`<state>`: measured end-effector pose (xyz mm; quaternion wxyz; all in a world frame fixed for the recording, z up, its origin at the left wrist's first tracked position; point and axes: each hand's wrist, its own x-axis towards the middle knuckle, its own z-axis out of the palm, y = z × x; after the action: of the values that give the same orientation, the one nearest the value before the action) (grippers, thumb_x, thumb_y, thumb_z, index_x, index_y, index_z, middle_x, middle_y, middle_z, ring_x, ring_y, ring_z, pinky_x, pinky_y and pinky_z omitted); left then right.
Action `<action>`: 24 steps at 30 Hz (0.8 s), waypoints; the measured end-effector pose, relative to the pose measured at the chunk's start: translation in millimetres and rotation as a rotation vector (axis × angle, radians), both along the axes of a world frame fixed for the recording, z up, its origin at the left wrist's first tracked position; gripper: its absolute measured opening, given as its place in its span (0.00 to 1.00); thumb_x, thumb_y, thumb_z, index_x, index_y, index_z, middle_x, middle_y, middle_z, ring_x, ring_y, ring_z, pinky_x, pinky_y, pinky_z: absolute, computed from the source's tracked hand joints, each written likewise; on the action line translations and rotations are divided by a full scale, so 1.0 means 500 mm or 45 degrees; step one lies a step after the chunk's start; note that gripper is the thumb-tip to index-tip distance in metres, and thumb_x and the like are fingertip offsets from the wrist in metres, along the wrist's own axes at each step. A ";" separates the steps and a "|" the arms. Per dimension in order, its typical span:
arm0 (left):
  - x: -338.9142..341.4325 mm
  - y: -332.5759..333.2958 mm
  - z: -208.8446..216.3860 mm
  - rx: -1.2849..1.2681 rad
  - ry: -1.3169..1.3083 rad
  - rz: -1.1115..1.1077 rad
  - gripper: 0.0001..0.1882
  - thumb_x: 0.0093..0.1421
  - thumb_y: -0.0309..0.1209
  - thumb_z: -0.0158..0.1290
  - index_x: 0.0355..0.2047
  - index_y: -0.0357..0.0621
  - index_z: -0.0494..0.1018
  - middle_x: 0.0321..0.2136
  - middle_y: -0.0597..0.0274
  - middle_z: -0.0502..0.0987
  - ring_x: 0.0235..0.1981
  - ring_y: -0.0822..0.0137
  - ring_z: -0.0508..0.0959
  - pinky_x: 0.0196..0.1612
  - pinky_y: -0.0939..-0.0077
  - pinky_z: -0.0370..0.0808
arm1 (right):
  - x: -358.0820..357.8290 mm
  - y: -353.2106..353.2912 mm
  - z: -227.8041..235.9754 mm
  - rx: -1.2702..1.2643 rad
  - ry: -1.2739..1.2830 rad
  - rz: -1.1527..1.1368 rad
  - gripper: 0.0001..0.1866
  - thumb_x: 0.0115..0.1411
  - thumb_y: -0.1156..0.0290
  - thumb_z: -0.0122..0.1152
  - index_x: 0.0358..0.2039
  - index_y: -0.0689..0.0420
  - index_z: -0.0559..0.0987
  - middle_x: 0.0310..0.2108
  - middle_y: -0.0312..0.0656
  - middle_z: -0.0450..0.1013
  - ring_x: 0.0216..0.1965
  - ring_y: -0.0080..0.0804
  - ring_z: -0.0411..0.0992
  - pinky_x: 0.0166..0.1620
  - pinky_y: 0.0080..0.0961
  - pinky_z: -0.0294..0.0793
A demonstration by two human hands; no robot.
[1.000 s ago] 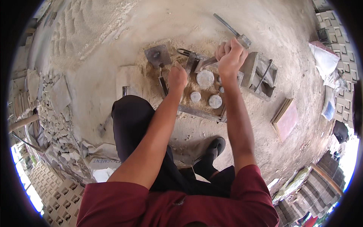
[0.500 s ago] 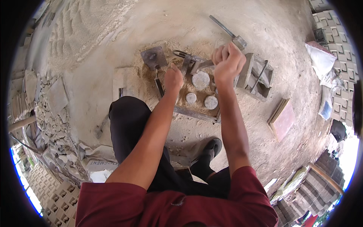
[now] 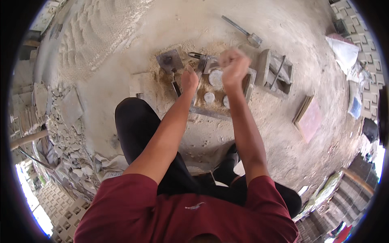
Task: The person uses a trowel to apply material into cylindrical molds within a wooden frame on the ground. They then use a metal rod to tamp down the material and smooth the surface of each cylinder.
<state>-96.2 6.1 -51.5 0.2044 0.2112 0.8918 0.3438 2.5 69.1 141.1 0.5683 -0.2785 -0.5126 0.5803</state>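
A shallow rectangular metal frame (image 3: 210, 113) lies on the ground before me, with sandy material and round pale discs (image 3: 216, 78) inside. My left hand (image 3: 189, 80) is closed at its left side, near an upright flat bar (image 3: 201, 65); what its fingers hold is hidden. My right hand (image 3: 235, 68), smeared by motion, is a fist above the frame's far right part. From it a flat metal tool (image 3: 212, 65) reaches left toward the bar. Beside my left hand lies a square metal plate trowel (image 3: 170, 60) with a dark handle.
Right of the frame stands a grey box (image 3: 263, 67) with a rod across it. A block-headed tool (image 3: 254, 39) lies farther off. Stacked boards (image 3: 308, 117) are at the right, broken rubble (image 3: 65, 129) at the left, and loose sand (image 3: 101, 36) at the far left.
My right hand has moved left over the frame and is now blurred. The left hand stays by the frame's left side. The whole view has shifted slightly.
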 end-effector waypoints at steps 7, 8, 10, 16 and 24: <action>0.065 -0.117 -0.009 -0.089 -0.129 -0.104 0.35 0.67 0.50 0.30 0.37 0.25 0.74 0.38 0.31 0.75 0.42 0.34 0.73 0.48 0.46 0.66 | 0.052 -0.102 -0.005 0.111 -0.050 0.148 0.19 0.60 0.72 0.38 0.12 0.58 0.53 0.11 0.32 0.47 0.14 0.21 0.47 0.19 0.24 0.42; 0.065 -0.116 -0.005 -0.099 -0.232 -0.006 0.34 0.68 0.49 0.29 0.36 0.25 0.74 0.37 0.31 0.75 0.41 0.34 0.73 0.47 0.46 0.66 | 0.050 -0.111 -0.001 0.116 -0.137 0.128 0.19 0.60 0.71 0.37 0.11 0.57 0.53 0.11 0.32 0.48 0.14 0.20 0.47 0.19 0.24 0.42; 0.091 -0.112 0.023 -0.095 -0.254 0.114 0.34 0.69 0.46 0.28 0.31 0.26 0.75 0.32 0.33 0.76 0.37 0.35 0.75 0.43 0.45 0.69 | 0.076 -0.151 0.016 0.034 -0.076 0.128 0.20 0.60 0.71 0.37 0.11 0.57 0.53 0.11 0.32 0.48 0.14 0.20 0.47 0.18 0.24 0.43; 0.083 -0.103 0.049 -0.080 -0.141 0.136 0.36 0.69 0.46 0.27 0.24 0.28 0.76 0.27 0.33 0.76 0.34 0.35 0.75 0.40 0.44 0.70 | 0.072 -0.199 0.018 -0.052 -0.118 0.178 0.20 0.60 0.70 0.37 0.10 0.57 0.54 0.11 0.33 0.48 0.13 0.21 0.48 0.18 0.23 0.44; 0.072 -0.101 0.027 -0.046 -0.085 0.131 0.37 0.68 0.48 0.27 0.25 0.27 0.75 0.28 0.30 0.76 0.36 0.35 0.75 0.40 0.45 0.71 | 0.100 -0.257 0.005 -0.033 -0.100 0.245 0.20 0.60 0.69 0.37 0.11 0.57 0.53 0.10 0.34 0.51 0.14 0.22 0.50 0.19 0.24 0.46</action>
<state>-60.4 -44.4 -38.0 0.2200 0.1499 0.9002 0.3446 52.7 -59.6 143.5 0.4859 -0.2578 -0.5514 0.6272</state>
